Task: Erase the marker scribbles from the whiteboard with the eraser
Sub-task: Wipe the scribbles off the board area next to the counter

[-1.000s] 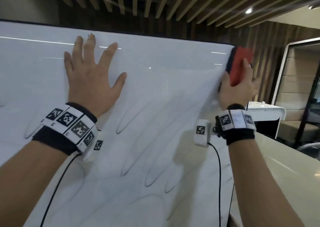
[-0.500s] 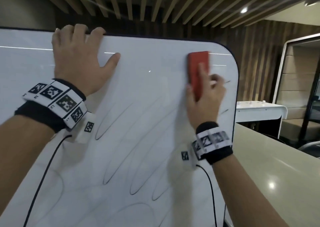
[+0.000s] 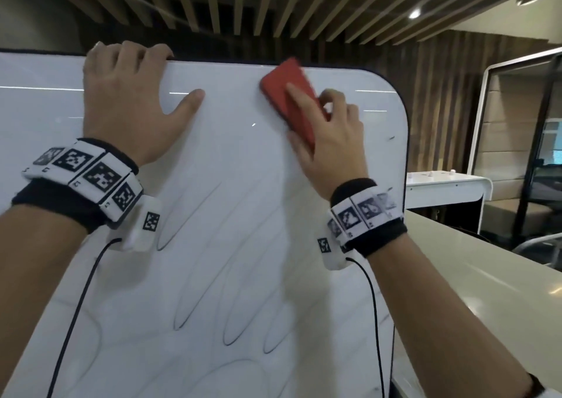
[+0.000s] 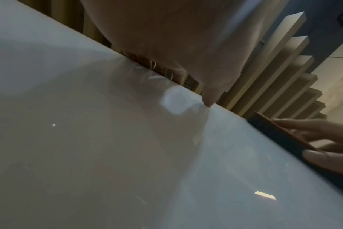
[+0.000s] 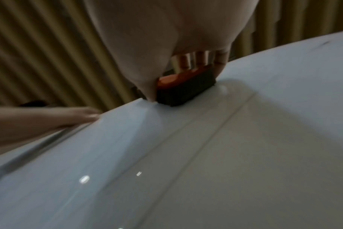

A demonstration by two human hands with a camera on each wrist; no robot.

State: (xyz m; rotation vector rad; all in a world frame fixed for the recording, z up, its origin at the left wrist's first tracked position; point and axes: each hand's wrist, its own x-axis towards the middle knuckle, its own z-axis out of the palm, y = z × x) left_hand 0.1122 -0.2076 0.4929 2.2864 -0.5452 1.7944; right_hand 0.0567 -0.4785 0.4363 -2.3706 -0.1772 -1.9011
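Observation:
A large whiteboard fills the head view, with faint looping marker scribbles across its lower half. My right hand grips a red eraser with a dark felt pad and presses it flat on the board near the top edge, tilted to the left. My left hand holds the board's top edge, fingers curled over it and thumb on the white face. In the left wrist view the eraser lies to the right of my thumb.
A short dark mark sits near the board's right edge. A pale counter runs along the right, with a white cabinet behind it. Wooden slats cover the wall and ceiling. Cables hang from both wristbands.
My right hand has swept the eraser leftward from the board's top right corner along the top. My left hand has moved up from lying flat on the board to hooking over its top edge.

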